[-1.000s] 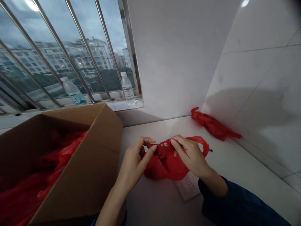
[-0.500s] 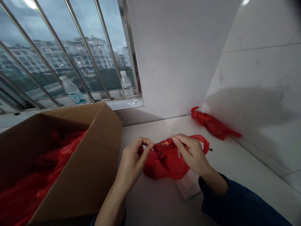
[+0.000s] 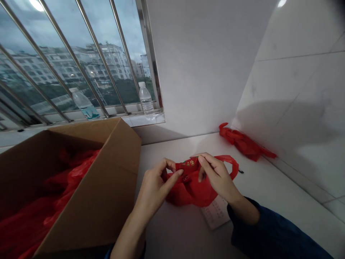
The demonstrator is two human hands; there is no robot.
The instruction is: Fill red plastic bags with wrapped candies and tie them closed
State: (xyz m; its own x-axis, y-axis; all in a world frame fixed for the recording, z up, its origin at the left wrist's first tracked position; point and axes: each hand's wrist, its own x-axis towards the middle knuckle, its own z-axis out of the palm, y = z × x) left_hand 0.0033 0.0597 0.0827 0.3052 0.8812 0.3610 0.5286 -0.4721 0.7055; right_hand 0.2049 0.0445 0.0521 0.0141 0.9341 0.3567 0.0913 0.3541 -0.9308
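Note:
A red plastic bag [image 3: 190, 189] with gold print lies bunched on the white counter in front of me. My left hand [image 3: 156, 187] pinches its top edge from the left between thumb and fingers. My right hand [image 3: 218, 176] grips the same edge from the right, next to the bag's loop handle [image 3: 234, 166]. A white printed paper slip [image 3: 217, 213] lies partly under the bag and my right wrist.
An open cardboard box [image 3: 107, 190] filled with red plastic bags [image 3: 48, 201] stands at my left. A folded red bag [image 3: 244, 144] rests against the tiled wall at the back right. Two water bottles [image 3: 146, 101] [image 3: 83, 104] stand on the barred window's sill.
Both hands have stayed on the bag's top edge, shifting their fingers slightly; the gold print has risen a little between them.

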